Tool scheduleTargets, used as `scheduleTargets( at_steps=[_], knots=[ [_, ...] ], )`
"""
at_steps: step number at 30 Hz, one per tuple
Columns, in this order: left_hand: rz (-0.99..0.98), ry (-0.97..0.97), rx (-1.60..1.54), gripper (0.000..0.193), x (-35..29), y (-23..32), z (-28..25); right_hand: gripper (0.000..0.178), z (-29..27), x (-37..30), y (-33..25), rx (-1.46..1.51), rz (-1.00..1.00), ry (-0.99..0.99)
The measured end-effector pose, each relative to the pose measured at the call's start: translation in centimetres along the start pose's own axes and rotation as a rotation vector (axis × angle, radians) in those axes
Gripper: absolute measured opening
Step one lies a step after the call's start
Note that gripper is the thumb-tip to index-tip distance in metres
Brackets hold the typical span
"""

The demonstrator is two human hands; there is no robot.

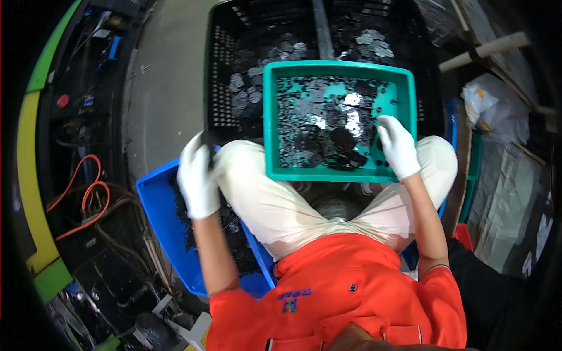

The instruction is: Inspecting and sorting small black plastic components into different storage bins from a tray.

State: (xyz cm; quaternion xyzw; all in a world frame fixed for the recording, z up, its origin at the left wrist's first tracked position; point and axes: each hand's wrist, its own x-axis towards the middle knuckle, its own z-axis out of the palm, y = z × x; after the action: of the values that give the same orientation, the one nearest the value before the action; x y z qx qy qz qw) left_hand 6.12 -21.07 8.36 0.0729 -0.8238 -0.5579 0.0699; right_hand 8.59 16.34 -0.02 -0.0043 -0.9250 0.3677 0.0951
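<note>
A green tray [339,174] rests across my knees, filled with small black parts [319,108], some in flat linked plates and some loose. My right hand [399,149], in a white glove, reaches over the tray's right side with its fingers bent together near the loose pieces. Whatever is between those fingertips is hidden. My left hand [199,178], also white-gloved, is beside my left knee above a blue bin [167,234] that holds more black parts. Motion smears its fingers, and a dark shape shows next to them that I cannot make out.
Beyond the tray stands a large black crate [222,70] with a divider and heaps of dark parts. A machine with an orange cable [96,193] is at the left. Plastic bags [494,105] and flat grey sheets [503,199] are on the right.
</note>
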Motion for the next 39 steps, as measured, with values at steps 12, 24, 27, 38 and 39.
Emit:
scheduleTargets(
  at_steps=[12, 24, 27, 38, 39],
  knots=[
    [0.177, 0.217, 0.835, 0.023, -2.7, -3.1, -5.3, 0.03, 3.2, 5.4, 1.5, -0.336, 0.259, -0.238],
    [0.192, -0.688, 0.612, 0.034, -4.9, 4.8, 15.6, 0.028, -0.6, -1.5, -9.0, 0.049, -0.031, -0.089],
    [0.154, -0.622, 0.444, 0.026, -5.0, 3.3, 11.6, 0.028, -1.5, -1.8, -9.1, 0.618, 0.353, -0.457],
    [-0.41, 0.217, 0.716, 0.037, -11.0, -9.7, -14.7, 0.012, 5.2, 7.6, 4.0, -0.669, -0.096, -0.059],
    [-0.338, 0.114, 0.823, 0.04, -13.4, -13.7, -17.5, 0.012, 5.4, 7.7, 4.0, -0.699, -0.104, -0.102]
  ],
)
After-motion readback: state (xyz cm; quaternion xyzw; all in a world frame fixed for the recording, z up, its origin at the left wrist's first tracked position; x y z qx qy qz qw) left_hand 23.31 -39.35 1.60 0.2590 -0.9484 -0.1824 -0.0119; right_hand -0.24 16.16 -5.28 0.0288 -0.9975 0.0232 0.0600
